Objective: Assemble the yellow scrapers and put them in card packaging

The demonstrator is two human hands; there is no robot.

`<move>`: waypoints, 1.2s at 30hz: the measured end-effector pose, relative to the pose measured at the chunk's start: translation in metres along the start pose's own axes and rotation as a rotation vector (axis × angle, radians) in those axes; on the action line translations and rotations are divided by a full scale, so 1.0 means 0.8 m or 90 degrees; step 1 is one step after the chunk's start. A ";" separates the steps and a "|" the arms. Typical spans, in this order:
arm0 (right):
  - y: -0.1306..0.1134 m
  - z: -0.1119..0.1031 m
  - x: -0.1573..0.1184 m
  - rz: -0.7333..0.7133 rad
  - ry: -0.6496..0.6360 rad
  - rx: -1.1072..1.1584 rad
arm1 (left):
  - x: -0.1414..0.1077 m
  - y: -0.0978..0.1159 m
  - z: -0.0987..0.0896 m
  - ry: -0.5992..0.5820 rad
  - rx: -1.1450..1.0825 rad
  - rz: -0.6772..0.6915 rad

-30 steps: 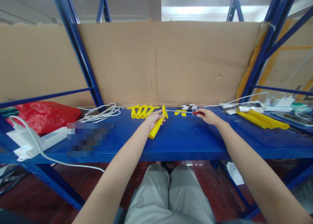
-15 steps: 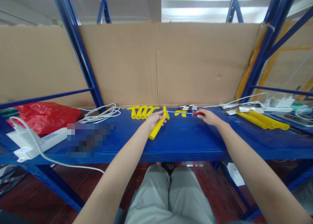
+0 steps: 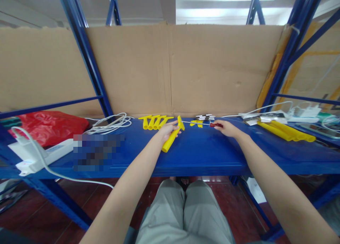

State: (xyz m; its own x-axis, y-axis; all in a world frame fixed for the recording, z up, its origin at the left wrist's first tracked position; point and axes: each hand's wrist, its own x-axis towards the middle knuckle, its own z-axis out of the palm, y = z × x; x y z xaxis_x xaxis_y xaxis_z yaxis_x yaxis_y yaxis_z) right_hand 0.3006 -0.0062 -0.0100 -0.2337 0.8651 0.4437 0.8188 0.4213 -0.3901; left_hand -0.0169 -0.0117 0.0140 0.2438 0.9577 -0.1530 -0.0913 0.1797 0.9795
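Observation:
A yellow tube with a flat crosspiece at its top leans in my left hand, whose fingers close around its upper part. My right hand grips the red handle of a screwdriver. The long metal shaft runs leftward and its tip meets the yellow crosspiece; the exact contact point is too small to make out. Small yellow pieces lie just behind the shaft. Several like T-shaped yellow tubes stand in a row to the left of my left hand.
Black-and-white small parts lie near the cardboard wall. Plain yellow tubes rest at the right of the blue shelf. Coiled white cable, a red plastic bag and a white power strip occupy the left.
Both hands keep nearly the same place and hold. The screwdriver stays against the yellow crosspiece, its handle looking slightly turned; the view has shifted a little.

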 end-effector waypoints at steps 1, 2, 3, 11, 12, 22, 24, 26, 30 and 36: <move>0.001 0.000 0.000 -0.001 -0.006 -0.001 | 0.000 0.000 0.000 0.000 0.000 -0.001; 0.003 0.001 0.000 -0.003 -0.012 -0.002 | 0.000 0.000 0.000 0.000 0.000 -0.002; 0.005 0.001 0.001 -0.007 -0.018 -0.004 | 0.000 0.000 0.000 0.000 0.000 -0.002; 0.010 0.002 0.000 -0.026 -0.045 -0.034 | 0.004 -0.001 -0.002 -0.003 0.007 -0.001; 0.010 0.002 0.000 -0.027 -0.048 -0.036 | 0.002 0.000 -0.001 0.001 0.008 -0.002; 0.006 -0.003 -0.002 -0.032 -0.056 -0.015 | -0.008 0.005 0.005 0.028 0.012 -0.009; 0.005 -0.004 -0.002 -0.036 -0.059 -0.006 | -0.006 0.005 0.004 0.032 0.012 -0.009; 0.004 -0.004 -0.002 -0.037 -0.061 -0.001 | -0.004 0.004 0.002 0.028 0.004 -0.008; 0.002 -0.003 -0.002 -0.031 -0.063 -0.003 | -0.002 0.002 0.000 0.014 -0.012 -0.009; 0.001 -0.004 -0.002 -0.026 -0.064 -0.009 | 0.002 0.000 -0.003 -0.003 -0.033 -0.003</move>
State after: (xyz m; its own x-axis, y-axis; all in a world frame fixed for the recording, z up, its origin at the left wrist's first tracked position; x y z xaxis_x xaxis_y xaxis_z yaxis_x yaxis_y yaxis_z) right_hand 0.3029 -0.0084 -0.0085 -0.3177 0.8707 0.3753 0.8145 0.4533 -0.3621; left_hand -0.0190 -0.0097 0.0138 0.2486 0.9559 -0.1562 -0.1395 0.1949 0.9708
